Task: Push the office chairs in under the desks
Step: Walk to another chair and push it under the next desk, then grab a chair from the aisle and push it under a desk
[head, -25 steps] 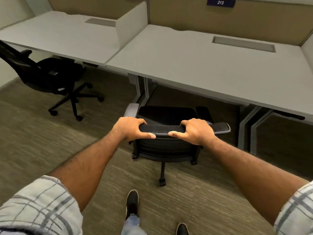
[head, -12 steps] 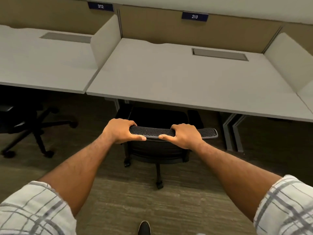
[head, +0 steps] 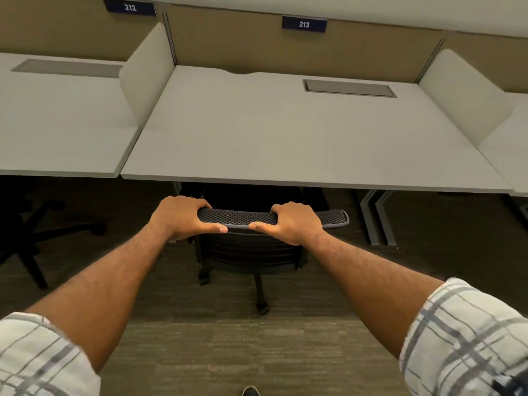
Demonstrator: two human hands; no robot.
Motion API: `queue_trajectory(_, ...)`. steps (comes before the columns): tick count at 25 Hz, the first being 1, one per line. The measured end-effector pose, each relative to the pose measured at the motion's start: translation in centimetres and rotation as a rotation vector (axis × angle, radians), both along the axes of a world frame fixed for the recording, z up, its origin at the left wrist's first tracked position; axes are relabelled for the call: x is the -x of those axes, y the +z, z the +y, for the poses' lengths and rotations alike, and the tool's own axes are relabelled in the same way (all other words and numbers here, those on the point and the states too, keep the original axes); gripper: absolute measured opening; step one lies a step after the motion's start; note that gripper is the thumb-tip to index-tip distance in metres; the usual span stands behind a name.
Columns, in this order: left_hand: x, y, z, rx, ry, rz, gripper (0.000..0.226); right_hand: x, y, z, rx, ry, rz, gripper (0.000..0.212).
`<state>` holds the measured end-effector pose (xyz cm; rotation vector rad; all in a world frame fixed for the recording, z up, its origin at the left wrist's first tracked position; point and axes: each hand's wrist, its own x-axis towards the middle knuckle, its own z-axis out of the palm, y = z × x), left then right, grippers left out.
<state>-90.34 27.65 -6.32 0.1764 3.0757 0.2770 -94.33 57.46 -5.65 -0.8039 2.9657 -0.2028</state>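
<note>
Pale grey surface (head: 285,132) fills the middle of my view, a row of cubicle bays with tan back panels behind it. I can read two dark blue plates up there: "212" (head: 130,7) over the left bay and "213" (head: 304,24) over the bay straight ahead. A low divider (head: 147,72) splits the two bays, and a grey cable hatch (head: 349,88) sits flush in the far right part of the top.

My left hand (head: 180,217) is wrapped over the left end of the black office chair (head: 248,252), fingers curled across the mesh top edge, thumb lying along the near side. My right hand (head: 291,222) grips the same edge a little right of centre, thumb pointing in toward the other one. The chair's seat is in shadow beneath the near edge of the 213 top; the backrest and casters sit on the carpet (head: 228,352) just near of it.

A second black chair (head: 31,238) stands at far left, under the 212 top.
</note>
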Motion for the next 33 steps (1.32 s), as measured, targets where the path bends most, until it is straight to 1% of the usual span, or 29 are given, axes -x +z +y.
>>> queue_trajectory(2, 0.1, -0.1, 0.0, 0.001, 0.001, 0.002, 0.096, 0.1, -0.3, -0.1, -0.003, -0.003, -0.013, 0.087)
queue_trajectory(5, 0.2, 0.0, 0.3, 0.008, -0.009, -0.027, 0.098, 0.0, -0.3, 0.2, 0.020, -0.064, -0.043, 0.085)
queue_trajectory(6, 0.4, 0.2, 0.4, 0.015, -0.017, -0.048, 0.100, -0.2, -0.3, 0.4, 0.034, -0.079, -0.020, 0.086)
queue_trajectory(9, 0.9, 1.0, 0.7, 0.088, -0.045, -0.146, 0.113, -1.1, -0.3, 1.1, 0.052, -0.108, 0.072, 0.100)
queue_trajectory(11, 0.8, 1.5, 0.8, 0.112, -0.034, -0.155, 0.117, -2.2, -0.1, 2.2, 0.039, -0.149, 0.043, 0.106)
queue_trajectory(12, 0.4, 1.5, 1.0, 0.116, -0.025, -0.117, 0.115, -2.8, -0.1, 3.0, 0.035, -0.153, 0.023, 0.107)
queue_trajectory(13, -0.3, 1.2, 1.3, 0.124, -0.027, -0.036, 0.111, -3.4, 0.0, 4.2, 0.026, -0.148, 0.007, 0.109)
queue_trajectory(16, -4.2, -1.4, 2.9, 0.136, -0.041, 0.277, 0.098, -6.3, -0.7, 8.6, -0.023, -0.116, 0.014, 0.112)
queue_trajectory(18, -7.1, -3.9, 4.8, 0.063, -0.066, 0.378, 0.103, -8.8, -1.8, 11.7, -0.042, -0.135, 0.033, 0.113)
queue_trajectory(21, -10.3, -7.8, 10.0, -0.041, -0.180, 0.357, 0.107, -13.1, -4.0, 16.7, -0.059, -0.228, 0.006, 0.113)
queue_trajectory(24, -11.9, -9.8, 16.6, -0.027, -0.303, 0.250, 0.108, -17.6, -5.5, 21.8, -0.053, -0.320, 0.007, 0.113)
queue_trajectory(26, -12.3, -9.8, 21.7, -0.019, -0.389, 0.205, 0.109, -20.5, -5.7, 25.5, -0.030, -0.388, 0.027, 0.112)
queue_trajectory(33, -14.5, -6.4, 41.4, 0.031, -0.662, 0.263, 0.109, -30.8, -5.0, 40.3, 0.084, -0.642, 0.111, 0.110)
